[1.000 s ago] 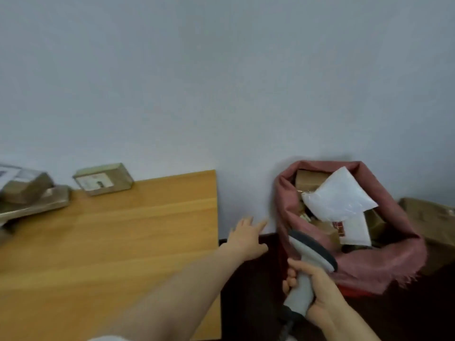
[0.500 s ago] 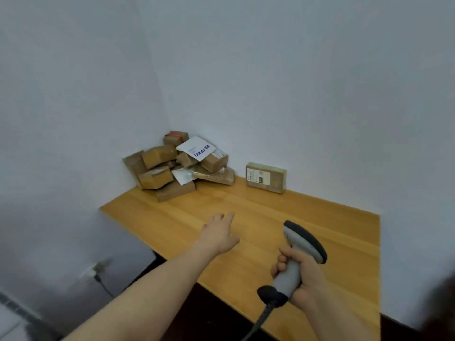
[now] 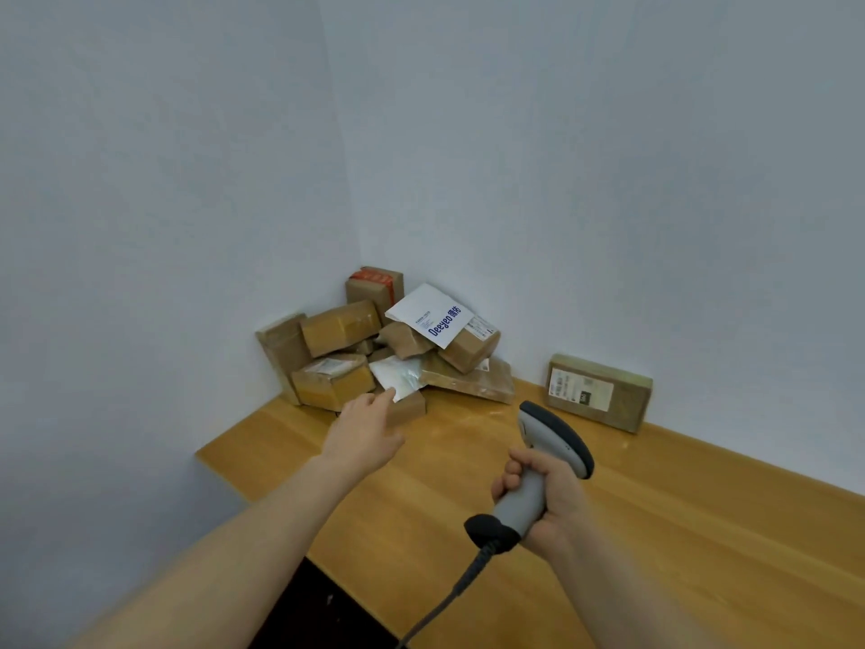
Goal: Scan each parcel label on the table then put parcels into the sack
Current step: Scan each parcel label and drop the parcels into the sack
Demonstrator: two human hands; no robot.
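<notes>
One left hand (image 3: 362, 437) at pile's (image 3: 341, 327) near edge; right hand (image 3: 554, 501) w/ scanner (image 3: 557, 435).

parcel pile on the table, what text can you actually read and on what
"Deeyeo", blue, with two Chinese characters beside it: on the white mailer atop the parcel pile.
Small print on that mailer: too small to read.
Label on the lone box by the wall: blurred, unreadable.
Other parcel labels: unreadable.
</notes>
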